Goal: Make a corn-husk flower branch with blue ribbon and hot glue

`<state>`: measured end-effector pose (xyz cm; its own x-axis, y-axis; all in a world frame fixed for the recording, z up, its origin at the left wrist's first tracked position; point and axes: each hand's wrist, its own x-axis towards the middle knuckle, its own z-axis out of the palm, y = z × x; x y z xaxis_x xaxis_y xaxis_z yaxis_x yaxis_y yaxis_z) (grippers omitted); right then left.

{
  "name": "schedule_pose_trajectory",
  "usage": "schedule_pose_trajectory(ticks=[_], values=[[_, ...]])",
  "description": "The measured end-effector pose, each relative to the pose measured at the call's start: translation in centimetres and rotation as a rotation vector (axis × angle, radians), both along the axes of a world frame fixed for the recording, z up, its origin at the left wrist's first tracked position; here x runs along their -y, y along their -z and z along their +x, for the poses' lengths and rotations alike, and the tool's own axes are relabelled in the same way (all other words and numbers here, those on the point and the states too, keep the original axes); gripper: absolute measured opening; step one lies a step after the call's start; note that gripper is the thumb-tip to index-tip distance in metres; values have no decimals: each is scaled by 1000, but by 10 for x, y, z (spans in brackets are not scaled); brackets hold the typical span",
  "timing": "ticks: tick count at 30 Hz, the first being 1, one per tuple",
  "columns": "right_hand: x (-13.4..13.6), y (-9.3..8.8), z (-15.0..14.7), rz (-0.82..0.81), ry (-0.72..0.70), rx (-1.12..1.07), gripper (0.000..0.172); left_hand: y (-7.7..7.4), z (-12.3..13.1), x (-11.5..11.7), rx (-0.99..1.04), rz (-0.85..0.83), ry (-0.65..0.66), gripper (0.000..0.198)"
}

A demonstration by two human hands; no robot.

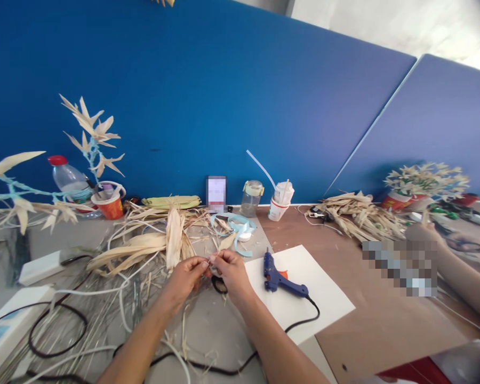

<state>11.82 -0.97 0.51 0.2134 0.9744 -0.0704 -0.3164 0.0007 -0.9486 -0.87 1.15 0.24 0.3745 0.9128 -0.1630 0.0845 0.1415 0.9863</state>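
My left hand [190, 274] and my right hand [232, 269] meet above the table, thumbs and fingertips pinched close together. Whatever small thing sits between the fingertips is too hidden to name. A black ring-shaped thing [219, 285] shows just under my right hand; whether the hand holds it I cannot tell. Behind my hands lie dry corn husks [175, 240] and a curled light-blue ribbon [236, 229]. To the right, a blue hot glue gun [280, 277] rests on a white sheet [320, 312].
Black and white cables cross the table front. A phone [216, 193], glass jar [251, 198] and paper cup [279, 209] stand by the blue partition [184, 106]. Husk flowers [98, 133] rise at left. Another person's arm [460, 272] reaches in at right, near bundled husks [356, 216].
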Motion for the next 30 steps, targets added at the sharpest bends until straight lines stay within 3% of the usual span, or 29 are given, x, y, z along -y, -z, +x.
schedule_pose_trajectory(ticks=[21,30], values=[[-2,3,-1,-43,-15,-73,17,3,-1,-3,-146,83,62,38],[-4,6,3,-5,68,-230,15,-1,-1,-2,-178,106,77,37]])
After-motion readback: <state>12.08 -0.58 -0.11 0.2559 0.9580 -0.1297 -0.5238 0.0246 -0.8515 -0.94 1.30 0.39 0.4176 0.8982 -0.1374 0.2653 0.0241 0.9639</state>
